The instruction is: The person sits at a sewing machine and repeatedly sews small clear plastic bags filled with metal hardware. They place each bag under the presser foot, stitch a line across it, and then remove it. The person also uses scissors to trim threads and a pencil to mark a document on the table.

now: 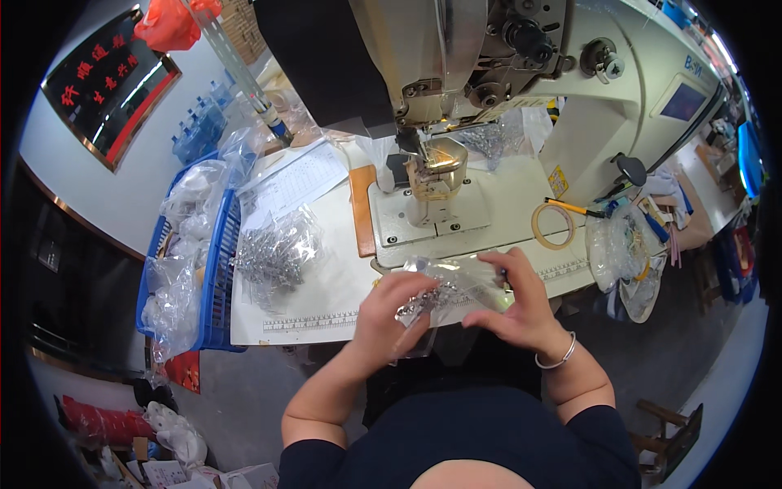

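holding a clear bag [446, 292] of small silvery pieces before you, over the table's near edge, between both hands. left hand [389, 316]: fingers closed on the bag's side. right hand [523, 303]: thumb and forefinger spread by the film; can't tell whether the other fingers pinch it. best to carry the weight in your left grip and keep the pieces low; thin film probably slips, and a tilt could spill them.

surface: white table [336, 275], ruler strip [318, 320] along its front, second bag [281, 248] of silvery pieces on the left, tape roll [536, 228] to the right, sewing machine [582, 102] behind.

room: blue basket [218, 277] of plastic bags beside the table, water jugs [195, 126] beyond, grey floor [261, 387].
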The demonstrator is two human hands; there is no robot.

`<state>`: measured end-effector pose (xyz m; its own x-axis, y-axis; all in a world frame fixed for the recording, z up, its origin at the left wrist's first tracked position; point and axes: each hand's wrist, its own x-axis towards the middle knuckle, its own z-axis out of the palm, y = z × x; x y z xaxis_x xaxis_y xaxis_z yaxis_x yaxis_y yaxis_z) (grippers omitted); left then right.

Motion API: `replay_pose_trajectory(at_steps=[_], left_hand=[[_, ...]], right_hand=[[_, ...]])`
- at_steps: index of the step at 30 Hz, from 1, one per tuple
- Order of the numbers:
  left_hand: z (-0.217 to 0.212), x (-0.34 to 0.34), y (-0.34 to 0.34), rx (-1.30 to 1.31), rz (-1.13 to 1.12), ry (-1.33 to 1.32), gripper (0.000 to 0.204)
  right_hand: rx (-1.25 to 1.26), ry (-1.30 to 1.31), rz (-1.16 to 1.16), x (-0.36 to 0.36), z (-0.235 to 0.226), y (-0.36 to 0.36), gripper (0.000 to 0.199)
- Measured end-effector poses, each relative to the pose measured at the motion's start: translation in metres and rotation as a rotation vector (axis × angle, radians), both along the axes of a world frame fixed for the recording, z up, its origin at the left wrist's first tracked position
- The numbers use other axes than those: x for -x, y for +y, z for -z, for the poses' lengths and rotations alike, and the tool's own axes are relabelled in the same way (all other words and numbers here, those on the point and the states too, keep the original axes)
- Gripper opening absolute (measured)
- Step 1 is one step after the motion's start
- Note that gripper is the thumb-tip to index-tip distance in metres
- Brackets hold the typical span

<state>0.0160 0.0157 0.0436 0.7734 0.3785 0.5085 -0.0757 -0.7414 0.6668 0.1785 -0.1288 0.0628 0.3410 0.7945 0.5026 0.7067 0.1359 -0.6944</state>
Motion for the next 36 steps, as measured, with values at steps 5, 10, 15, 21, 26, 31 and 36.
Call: replay_pose_trajectory(at_steps=[5, 10, 15, 21, 26, 31, 36], left_hand=[[-0.047, -0.017, 0.032, 0.583, 0.311, 0.463, 0.058], [-0.05, -0.025, 0.084, 1.387, 0.582, 0.29, 0.062], [0.027, -0.02, 0.054, 1.413, 0.652, -0.121, 0.071], [0.038, -0.032, 0.017, 1.377, 0.393, -0.071, 0.034], [0.036, -0.019, 0.012, 1.031, 0.049, -0.032, 0.04], [0.038, -0.002, -0.024, 1.128, 0.459, -0.305, 0.068], [0.024, -0.009, -0.022, 1.369, 0.589, -0.589, 0.068]], right_hand=[[0.025, -0.01, -0.214, -0.01, 0.014, 0.025, 0.047], [0.157, 0.99, -0.244, -0.012, 0.016, 0.033, 0.019], [-0.071, 1.398, -0.152, 0.006, 0.037, 0.043, 0.013], [0.007, 1.141, 0.012, 0.02, 0.046, 0.04, 0.014], [-0.03, 0.849, 0.148, 0.024, 0.053, 0.036, 0.019], [-0.347, -0.418, 0.159, 0.005, 0.04, 0.03, 0.029], [-0.165, -0.589, 0.072, 0.025, 0.017, 0.032, 0.039]])
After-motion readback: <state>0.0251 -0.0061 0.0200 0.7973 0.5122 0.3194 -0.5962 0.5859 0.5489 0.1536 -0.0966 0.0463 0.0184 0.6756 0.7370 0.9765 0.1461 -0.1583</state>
